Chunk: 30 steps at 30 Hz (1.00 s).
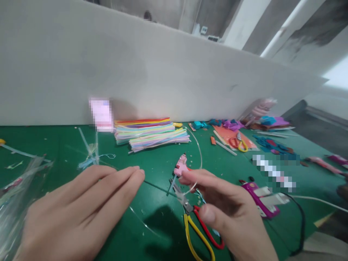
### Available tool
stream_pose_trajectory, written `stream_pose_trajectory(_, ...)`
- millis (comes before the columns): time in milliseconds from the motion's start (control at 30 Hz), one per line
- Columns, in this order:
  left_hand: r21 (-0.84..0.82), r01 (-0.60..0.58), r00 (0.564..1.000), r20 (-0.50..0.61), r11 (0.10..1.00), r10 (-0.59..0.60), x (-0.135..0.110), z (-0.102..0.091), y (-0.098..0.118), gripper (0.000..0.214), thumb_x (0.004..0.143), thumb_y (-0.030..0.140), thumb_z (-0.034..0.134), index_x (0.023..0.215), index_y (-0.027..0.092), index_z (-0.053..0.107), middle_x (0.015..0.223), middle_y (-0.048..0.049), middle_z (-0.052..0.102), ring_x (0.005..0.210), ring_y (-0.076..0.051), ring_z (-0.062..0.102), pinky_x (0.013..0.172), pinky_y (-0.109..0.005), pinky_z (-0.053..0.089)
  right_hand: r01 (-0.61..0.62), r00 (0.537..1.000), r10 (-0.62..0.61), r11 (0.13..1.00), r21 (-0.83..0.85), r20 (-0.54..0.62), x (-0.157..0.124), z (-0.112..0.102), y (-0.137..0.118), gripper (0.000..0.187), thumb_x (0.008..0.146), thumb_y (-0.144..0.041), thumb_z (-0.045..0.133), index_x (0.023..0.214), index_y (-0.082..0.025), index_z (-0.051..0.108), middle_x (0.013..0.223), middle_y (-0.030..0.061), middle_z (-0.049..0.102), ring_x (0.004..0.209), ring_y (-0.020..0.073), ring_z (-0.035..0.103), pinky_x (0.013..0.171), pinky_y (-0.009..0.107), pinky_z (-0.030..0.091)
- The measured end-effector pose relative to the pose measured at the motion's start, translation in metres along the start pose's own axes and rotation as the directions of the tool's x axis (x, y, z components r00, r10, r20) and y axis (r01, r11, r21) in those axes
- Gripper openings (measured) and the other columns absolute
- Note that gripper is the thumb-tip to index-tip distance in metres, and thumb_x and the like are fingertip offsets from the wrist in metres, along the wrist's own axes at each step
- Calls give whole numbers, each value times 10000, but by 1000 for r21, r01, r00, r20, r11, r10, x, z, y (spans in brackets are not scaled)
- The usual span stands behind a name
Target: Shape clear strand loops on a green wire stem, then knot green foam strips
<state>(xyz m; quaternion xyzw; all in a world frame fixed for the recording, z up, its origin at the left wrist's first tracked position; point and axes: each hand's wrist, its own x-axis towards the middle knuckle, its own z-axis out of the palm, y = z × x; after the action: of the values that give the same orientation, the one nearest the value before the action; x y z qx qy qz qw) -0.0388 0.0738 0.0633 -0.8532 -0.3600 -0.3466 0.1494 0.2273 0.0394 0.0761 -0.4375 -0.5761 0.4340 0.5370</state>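
Observation:
My left hand (81,214) hovers flat over the green table (152,166), fingers stretched out side by side and pointing right, with nothing seen in it. My right hand (228,214) is at the lower middle, its forefinger extended toward a small pink piece (181,167). A thin clear thread (200,156) curves from the table down across the right hand's fingers, which seem curled on it. Scissors with one red and one yellow handle (199,232) lie on the table just under the right hand.
A stack of coloured straws (152,135) lies by the white partition (163,72). Orange sheets with other scissors (239,143), felt scraps, and a purple glue gun (262,201) with a black cable sit to the right. Clear plastic bags (16,195) lie at the left.

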Motion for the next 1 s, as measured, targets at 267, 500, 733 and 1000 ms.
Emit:
stream_pose_trajectory(267, -123, -122, 991, 47, 985, 128, 21, -2, 3, 382, 1061, 98, 307, 1202, 219, 641, 1047, 29, 759, 949, -164, 595, 877, -277, 468, 73, 953, -104, 991, 116, 284, 19, 0, 4, 164, 914, -391, 736, 1054, -357, 814, 1061, 32, 628, 1133, 218, 553, 1159, 456, 267)
stream_pose_trajectory(500, -158, -110, 993, 32, 981, 116, 21, -2, 1, 357, 1089, 147, 295, 1168, 230, 633, 1034, 52, 761, 930, -145, 583, 866, -238, 454, 37, 928, -116, 974, 223, 354, 24, 5, -4, 124, 901, -338, 761, 1006, -311, 822, 1011, 30, 578, 1048, 178, 532, 968, 333, 444)
stream_pose_trajectory(733, -263, -108, 992, 38, 959, 122, 21, 0, 2, 329, 1071, 122, 360, 1147, 232, 660, 1024, 46, 764, 918, -136, 591, 824, -229, 474, 57, 933, -128, 975, 213, 336, 22, 7, -1, 93, 868, -352, 781, 837, -265, 771, 939, 48, 597, 994, 213, 539, 899, 358, 472)
stream_pose_trajectory(1000, -94, -178, 983, 36, 980, 182, 18, -2, -9, 377, 990, 14, 405, 1212, 169, 667, 1093, -23, 760, 977, -189, 602, 869, -316, 502, 42, 996, -59, 964, 261, 60, 21, -6, 12, 265, 1025, -390, 483, 826, -241, 577, 904, 40, 554, 887, 209, 510, 792, 345, 437)
